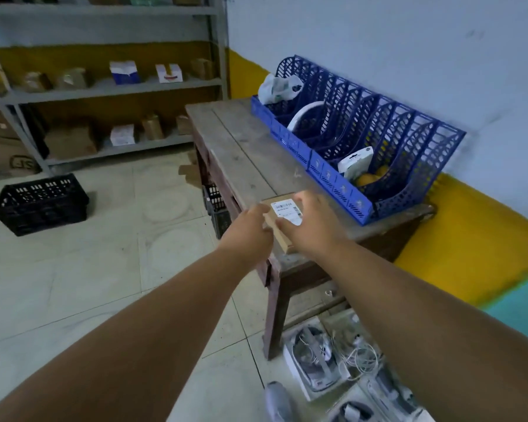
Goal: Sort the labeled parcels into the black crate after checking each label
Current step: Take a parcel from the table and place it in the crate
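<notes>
On table (241, 153) edge | parcel (282, 219) btwn hands | L (250, 229) & R (311, 223) touching

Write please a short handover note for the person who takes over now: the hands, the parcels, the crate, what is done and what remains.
Left hand and right hand grip one flat brown parcel at the wooden table's near edge, white label facing up.
The black crate sits on the floor to the left, near the shelf; its contents cannot be seen.
Done: parcel picked up.
Left: read the label, carry the parcel to the crate.
</notes>
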`<action>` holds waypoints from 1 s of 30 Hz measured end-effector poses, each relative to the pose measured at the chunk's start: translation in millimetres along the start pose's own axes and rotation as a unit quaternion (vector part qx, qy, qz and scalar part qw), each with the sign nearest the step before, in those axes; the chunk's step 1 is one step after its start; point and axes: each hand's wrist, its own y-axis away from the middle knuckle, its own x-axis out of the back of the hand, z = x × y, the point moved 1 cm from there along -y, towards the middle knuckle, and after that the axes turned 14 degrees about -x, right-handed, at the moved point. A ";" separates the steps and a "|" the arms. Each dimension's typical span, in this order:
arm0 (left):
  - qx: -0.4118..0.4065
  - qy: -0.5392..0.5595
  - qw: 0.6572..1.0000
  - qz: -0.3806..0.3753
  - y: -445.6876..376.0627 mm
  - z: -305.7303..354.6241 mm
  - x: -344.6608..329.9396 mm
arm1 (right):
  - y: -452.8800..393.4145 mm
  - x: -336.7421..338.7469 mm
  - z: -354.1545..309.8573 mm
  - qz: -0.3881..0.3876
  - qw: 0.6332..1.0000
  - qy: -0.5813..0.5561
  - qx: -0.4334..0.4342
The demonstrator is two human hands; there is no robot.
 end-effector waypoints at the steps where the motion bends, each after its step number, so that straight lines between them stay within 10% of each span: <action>1: 0.028 0.044 0.999 -0.006 -11.2 -7.1 -8.5 | -15.4 -6.3 7.0 -0.012 1.000 0.015 -0.003; 11: 0.226 0.205 0.952 -0.038 -116.2 -69.9 -83.8 | -158.7 -81.6 74.0 -0.107 0.984 0.093 -0.108; 30: 0.346 0.316 0.883 0.001 -172.8 -126.6 -86.8 | -253.6 -153.1 42.1 -0.135 0.959 0.001 -0.249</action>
